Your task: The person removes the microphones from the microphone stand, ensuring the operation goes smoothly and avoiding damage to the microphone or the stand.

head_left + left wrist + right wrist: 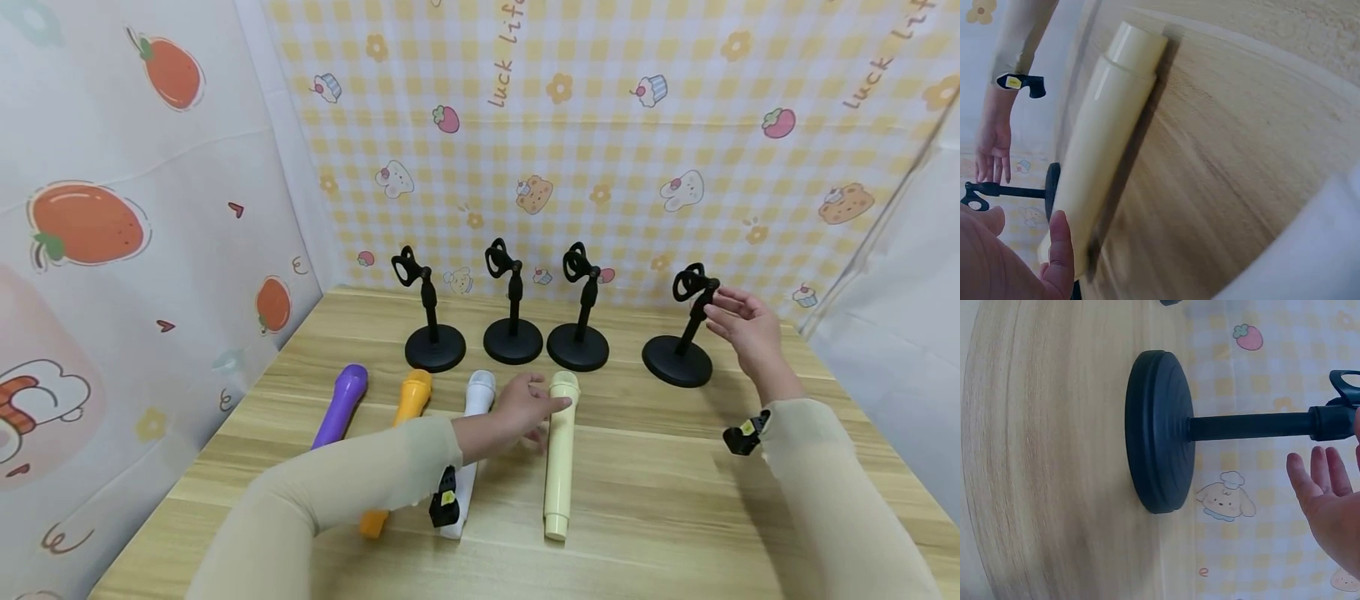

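Note:
A pale yellow microphone (559,467) lies lengthwise on the wooden table. My left hand (521,408) reaches across to its head end, thumb and fingers spread. In the left wrist view one finger overlaps that end of the microphone (1104,137). The white microphone (480,392) lies partly hidden under my left forearm. Far right, a black desktop microphone stand (677,360) stands on its round base. Beside its upper post is my right hand (752,333), fingers loosely extended. The right wrist view has those fingertips just under the post's collar (1329,423), not wrapped round it.
Three more black stands, left (435,348), middle (513,342) and right (578,347), line the back of the table near the checked cloth. An orange microphone (415,392) and a purple microphone (343,400) lie on the left, both partly covered by my left sleeve.

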Tool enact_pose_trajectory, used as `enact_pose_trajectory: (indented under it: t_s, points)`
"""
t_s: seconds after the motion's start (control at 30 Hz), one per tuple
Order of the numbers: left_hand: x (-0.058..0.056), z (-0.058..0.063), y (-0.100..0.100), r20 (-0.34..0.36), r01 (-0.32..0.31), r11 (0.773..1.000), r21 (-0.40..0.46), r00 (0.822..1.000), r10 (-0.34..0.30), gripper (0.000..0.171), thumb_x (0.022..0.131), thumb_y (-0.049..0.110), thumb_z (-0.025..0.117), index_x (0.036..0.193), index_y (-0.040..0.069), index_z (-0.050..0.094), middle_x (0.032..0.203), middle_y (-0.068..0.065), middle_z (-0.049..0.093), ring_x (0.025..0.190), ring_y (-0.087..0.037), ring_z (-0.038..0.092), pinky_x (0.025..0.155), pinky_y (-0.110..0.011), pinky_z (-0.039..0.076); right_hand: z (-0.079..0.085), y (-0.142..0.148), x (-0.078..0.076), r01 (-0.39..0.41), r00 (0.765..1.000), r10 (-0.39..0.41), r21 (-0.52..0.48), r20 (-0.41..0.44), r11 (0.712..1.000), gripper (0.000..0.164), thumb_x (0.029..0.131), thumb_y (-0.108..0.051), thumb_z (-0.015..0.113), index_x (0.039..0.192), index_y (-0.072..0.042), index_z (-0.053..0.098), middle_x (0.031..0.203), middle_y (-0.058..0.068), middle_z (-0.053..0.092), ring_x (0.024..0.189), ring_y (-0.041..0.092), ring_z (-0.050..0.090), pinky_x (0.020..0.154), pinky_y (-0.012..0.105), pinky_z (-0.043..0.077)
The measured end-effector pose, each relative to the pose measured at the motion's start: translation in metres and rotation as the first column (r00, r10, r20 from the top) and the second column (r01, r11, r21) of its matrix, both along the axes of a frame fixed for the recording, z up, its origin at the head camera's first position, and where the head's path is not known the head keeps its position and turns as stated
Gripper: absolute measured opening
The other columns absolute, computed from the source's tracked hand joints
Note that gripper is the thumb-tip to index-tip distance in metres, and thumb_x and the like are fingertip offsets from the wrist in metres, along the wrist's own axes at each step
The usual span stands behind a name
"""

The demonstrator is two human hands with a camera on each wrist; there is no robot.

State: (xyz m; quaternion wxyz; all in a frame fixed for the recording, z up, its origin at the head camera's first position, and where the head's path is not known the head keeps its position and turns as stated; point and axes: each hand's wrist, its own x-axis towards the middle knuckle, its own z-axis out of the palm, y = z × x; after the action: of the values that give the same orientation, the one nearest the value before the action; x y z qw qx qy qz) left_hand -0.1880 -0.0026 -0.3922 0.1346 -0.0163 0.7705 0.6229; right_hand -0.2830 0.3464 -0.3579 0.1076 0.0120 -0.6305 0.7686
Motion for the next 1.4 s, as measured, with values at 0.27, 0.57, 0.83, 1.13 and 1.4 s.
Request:
enact_pose_trajectory:
  t_s: [0.27, 0.57, 0.83, 1.13, 1.4]
  points:
    - [-0.004, 0.023, -0.005, -0.011, 0.008, 1.000, 0.025, 1.000, -0.008, 0.065, 0.086, 0.024, 0.077, 0.139, 0.006, 0.045, 0.104, -0.005, 0.058, 0.088, -0.024, 0.063, 0.058, -0.037, 0.057, 0.010, 0.004, 0.012, 0.004, 1.000, -0.003, -0.069, 0.013, 0.998, 0.034, 0.088, 0.001, 0.068, 0.118, -0.010, 0.055, 0.102, -0.002, 0.064, 0.084, 0.004, 0.067, 0.070, 0.022, 0.055]
    - [-0.011, 0.033, -0.020, -0.086, 0.014, 1.000, 0.021, 0.996, -0.012, 0.060, 0.087, 0.022, 0.076, 0.137, 0.008, 0.047, 0.107, -0.006, 0.059, 0.089, -0.028, 0.063, 0.056, -0.037, 0.057, 0.014, 0.000, 0.028, -0.005, 1.000, 0.004, 0.066, 0.024, 0.998, 0.038, 0.087, -0.008, 0.072, 0.122, -0.010, 0.057, 0.101, -0.005, 0.065, 0.089, 0.003, 0.064, 0.073, 0.021, 0.054]
    - [-0.021, 0.034, -0.045, -0.211, 0.035, 0.999, -0.001, 0.977, -0.034, 0.058, 0.088, 0.023, 0.075, 0.137, 0.008, 0.049, 0.115, -0.012, 0.057, 0.090, -0.024, 0.062, 0.060, -0.036, 0.058, 0.017, -0.013, 0.042, -0.055, 0.998, 0.055, 0.078, 0.003, 0.995, 0.047, 0.088, -0.009, 0.071, 0.129, -0.002, 0.051, 0.104, -0.001, 0.062, 0.091, 0.007, 0.065, 0.075, 0.023, 0.055]
    - [-0.027, 0.043, -0.076, -0.407, 0.058, 0.982, -0.180, 0.904, -0.128, 0.050, 0.092, 0.030, 0.069, 0.136, 0.012, 0.053, 0.124, -0.008, 0.058, 0.097, -0.019, 0.060, 0.075, -0.034, 0.055, 0.013, -0.041, 0.049, -0.120, 0.988, 0.142, 0.299, -0.054, 0.947, 0.028, 0.094, -0.014, 0.065, 0.121, -0.011, 0.058, 0.105, -0.002, 0.062, 0.092, 0.004, 0.064, 0.077, 0.021, 0.053]
    - [-0.032, 0.047, -0.103, -0.575, 0.034, 0.921, -0.387, 0.773, -0.270, 0.049, 0.096, 0.036, 0.062, 0.139, 0.014, 0.052, 0.139, -0.007, 0.052, 0.119, -0.026, 0.054, 0.092, -0.045, 0.047, 0.011, -0.066, 0.051, -0.001, 0.970, 0.166, 0.676, -0.180, 0.737, 0.033, 0.101, -0.023, 0.055, 0.127, -0.003, 0.058, 0.109, 0.005, 0.064, 0.093, -0.003, 0.061, 0.077, 0.015, 0.050]
